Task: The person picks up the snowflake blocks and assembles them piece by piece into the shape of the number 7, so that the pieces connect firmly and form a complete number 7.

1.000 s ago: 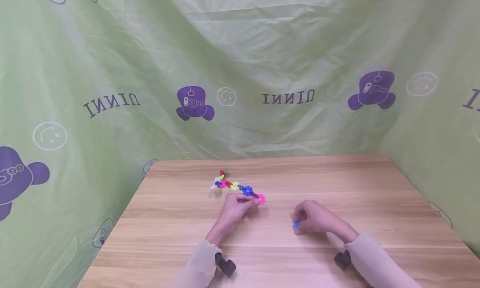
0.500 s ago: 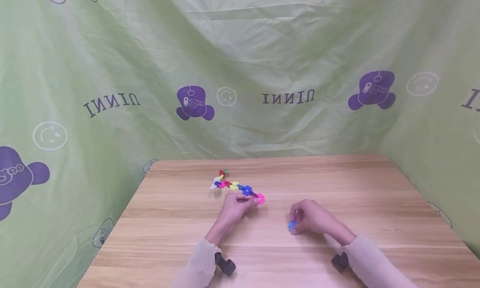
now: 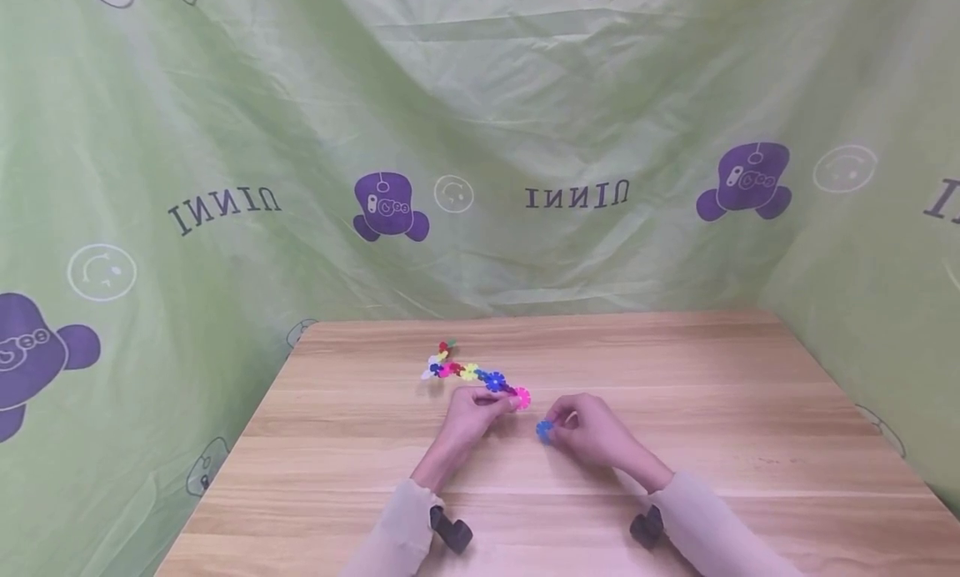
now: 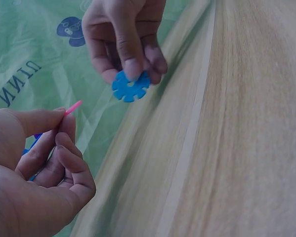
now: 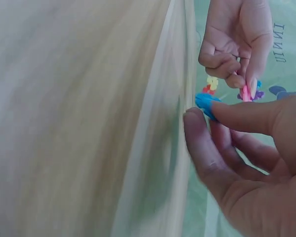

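Note:
In the head view my left hand [image 3: 470, 414] pinches a pink snowflake disc [image 3: 523, 398] between thumb and finger. That disc ends a chain of linked snowflake discs [image 3: 469, 372] in blue, yellow, red, white and other colours, running back and left over the table. My right hand [image 3: 596, 431] pinches a light blue snowflake disc [image 3: 544, 429], a short gap to the right of the pink one. The left wrist view shows the blue disc [image 4: 131, 87] with its notched rim facing the camera; the pink disc [image 4: 73, 107] appears edge-on at my left fingertips.
The hands work over a wooden table [image 3: 712, 377]. Green printed cloth [image 3: 487, 260] hangs behind it and at both sides. A black wrist camera [image 3: 452, 531] sits at the left cuff, another black wrist camera [image 3: 647, 527] at the right.
My right hand has moved left and slightly up in the head view, carrying the blue disc closer to the pink one; more of the disc now shows. My left hand and the chain stay nearly still.

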### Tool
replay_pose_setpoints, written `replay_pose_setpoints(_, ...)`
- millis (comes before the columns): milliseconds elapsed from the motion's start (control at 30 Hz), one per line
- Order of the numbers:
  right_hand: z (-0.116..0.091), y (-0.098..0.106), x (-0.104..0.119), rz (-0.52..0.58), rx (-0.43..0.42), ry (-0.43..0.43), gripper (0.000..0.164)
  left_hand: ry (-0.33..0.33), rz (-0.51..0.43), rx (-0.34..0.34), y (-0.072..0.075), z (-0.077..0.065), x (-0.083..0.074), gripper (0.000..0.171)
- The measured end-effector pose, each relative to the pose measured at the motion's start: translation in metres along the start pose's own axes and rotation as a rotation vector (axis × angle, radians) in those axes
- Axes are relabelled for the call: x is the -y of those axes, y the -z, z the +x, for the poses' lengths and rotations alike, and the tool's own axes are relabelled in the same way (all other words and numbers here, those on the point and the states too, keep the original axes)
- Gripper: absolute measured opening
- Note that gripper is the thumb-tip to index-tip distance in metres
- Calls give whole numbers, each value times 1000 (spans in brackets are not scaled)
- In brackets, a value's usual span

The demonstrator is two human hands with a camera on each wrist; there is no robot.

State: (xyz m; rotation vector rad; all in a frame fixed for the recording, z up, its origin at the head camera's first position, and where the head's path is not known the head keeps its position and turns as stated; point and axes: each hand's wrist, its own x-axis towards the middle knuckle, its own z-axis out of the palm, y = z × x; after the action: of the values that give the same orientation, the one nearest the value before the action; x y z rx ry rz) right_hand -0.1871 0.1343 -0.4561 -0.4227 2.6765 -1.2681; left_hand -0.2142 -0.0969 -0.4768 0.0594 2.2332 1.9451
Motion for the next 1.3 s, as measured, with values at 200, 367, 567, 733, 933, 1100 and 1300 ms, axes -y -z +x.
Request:
replay_pose_setpoints(200,8,-7,3,85,-81,-25,9,-10,6,0,-1,-1,0,18)
replay_pose_setpoints(367,12,-9,8,106,-131,-51,12,-10,2,14,-1,-2,0,19)
replay_pose_setpoints(567,13,-8,16,73,-145,-12,11,-17,2,21,-1,-2,-2,19)
replay_pose_setpoints(733,14,-9,20,51,-165,-4,11,-30,7,7,-1,-3,-3,17)
replay_pose_setpoints(933,13,-9,20,18,-189,26,11,-20,26,10,-2,-3,-2,16)
replay_pose_setpoints(1100,12,-9,21,7,-190,44,10,-17,32,8,-3,-4,-2,17)
replay_pose_setpoints(1300,11,-10,25,-20,-151,82,12,-38,59,-2,-5,-6,0,13)
